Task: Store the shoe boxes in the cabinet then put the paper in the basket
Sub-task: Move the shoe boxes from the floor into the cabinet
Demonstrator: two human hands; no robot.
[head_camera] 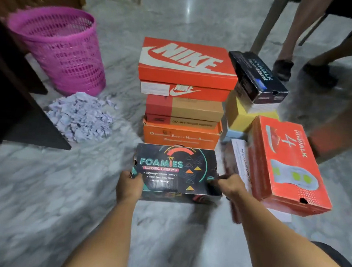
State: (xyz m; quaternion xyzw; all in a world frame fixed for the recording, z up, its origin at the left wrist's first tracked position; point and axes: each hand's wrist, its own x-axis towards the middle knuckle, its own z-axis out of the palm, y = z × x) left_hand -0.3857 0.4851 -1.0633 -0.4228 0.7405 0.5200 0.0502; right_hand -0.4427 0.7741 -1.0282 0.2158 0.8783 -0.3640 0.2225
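Two bare forearms reaching forward over grey marble floor (42, 186); left hand (128, 185) curled round the left end of a black Foamies Skechers shoe box (174, 173), thumb on the lid; right hand (228, 187) gripping the right end of the same box, fingers wrapped over its edge; box level, lid up, whether resting on the floor or lifted clear impossible to tell.

Just right of that box, a red Go Walk shoe box (287, 164) lying tilted on top of a white-sided box (239, 162); behind those, a yellow box (238, 114) with a black Go Walk shoe box (258, 76) perched askew on top.

Straight behind the held box, a stack of three: orange box (181, 134) at the bottom, red-and-tan Skechers box (184, 111) in the middle, large orange Nike shoe box (186, 67) on top.

Off to the left, heap of crumpled pale lilac paper (81, 116) on the floor, beside a dark wooden cabinet edge (11, 92); beyond the paper, pink plastic mesh basket (58, 48) standing upright, apart from the heap.

Far right, legs of another person (298, 35) beside a chair leg (268, 23).
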